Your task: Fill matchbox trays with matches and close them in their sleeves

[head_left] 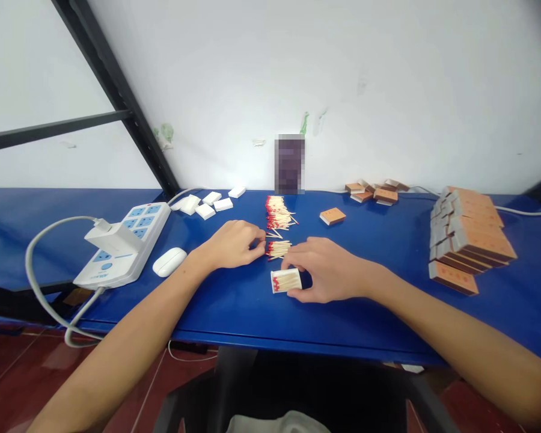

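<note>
Fronting white wall (388,90), blue table (234,307), matches (278,215)

On the desk (234,307): power strip (130,257) at left; case (170,262) to its right; small boxes (205,211) behind the case; match pile (279,214) at centre; match group (278,249) before it; tray (286,281) containing matches (287,280) foremost; single matchbox (332,216) right of the pile; matchbox cluster (385,196) beyond, near the wall (388,90); matchbox stack (473,231) far right.
</note>
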The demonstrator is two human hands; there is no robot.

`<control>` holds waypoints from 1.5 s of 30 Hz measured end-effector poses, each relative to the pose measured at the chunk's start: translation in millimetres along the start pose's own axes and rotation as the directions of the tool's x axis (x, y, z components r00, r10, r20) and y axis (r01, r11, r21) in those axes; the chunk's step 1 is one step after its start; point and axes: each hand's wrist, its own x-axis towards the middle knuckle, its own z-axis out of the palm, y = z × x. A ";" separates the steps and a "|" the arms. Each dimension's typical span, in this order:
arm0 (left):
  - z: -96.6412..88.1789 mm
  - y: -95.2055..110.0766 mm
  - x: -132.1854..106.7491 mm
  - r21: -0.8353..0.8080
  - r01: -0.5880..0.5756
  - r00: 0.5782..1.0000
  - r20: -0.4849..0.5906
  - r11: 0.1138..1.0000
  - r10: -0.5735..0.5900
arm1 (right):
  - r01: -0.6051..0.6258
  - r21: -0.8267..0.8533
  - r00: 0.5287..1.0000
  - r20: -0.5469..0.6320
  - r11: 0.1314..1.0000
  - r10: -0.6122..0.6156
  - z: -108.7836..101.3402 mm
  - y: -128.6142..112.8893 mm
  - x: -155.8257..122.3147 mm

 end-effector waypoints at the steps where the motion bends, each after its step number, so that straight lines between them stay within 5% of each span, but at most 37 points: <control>1: 0.0 -0.1 0.1 0.000 0.000 1.000 0.000 1.000 0.000 | 0.019 -0.042 0.999 -0.038 0.999 -0.021 1.3 0.4 0.1; 7: -0.7 0.1 0.2 -0.013 0.000 1.000 0.001 1.000 0.000 | 0.103 -0.150 0.986 -0.113 0.983 -0.120 8.4 1.1 1.3; 14: -2.0 0.6 0.3 -0.007 0.010 1.000 0.007 1.000 -0.010 | 0.032 0.048 0.999 -0.012 0.998 -0.031 5.2 2.4 2.0; 20: -2.0 0.6 -0.5 -0.028 0.011 1.000 0.016 1.000 -0.010 | -0.116 0.039 0.985 -0.122 0.992 0.120 11.9 22.5 6.7; 27: -5.3 4.6 -1.1 -0.105 -0.003 0.999 0.036 0.994 0.007 | -0.112 0.035 0.979 -0.170 0.993 0.117 24.9 23.6 12.8; 45: -13.9 4.7 -1.8 -0.241 0.029 0.996 0.088 0.970 -0.008 | -0.071 0.107 0.997 -0.026 0.992 0.074 12.0 25.3 10.4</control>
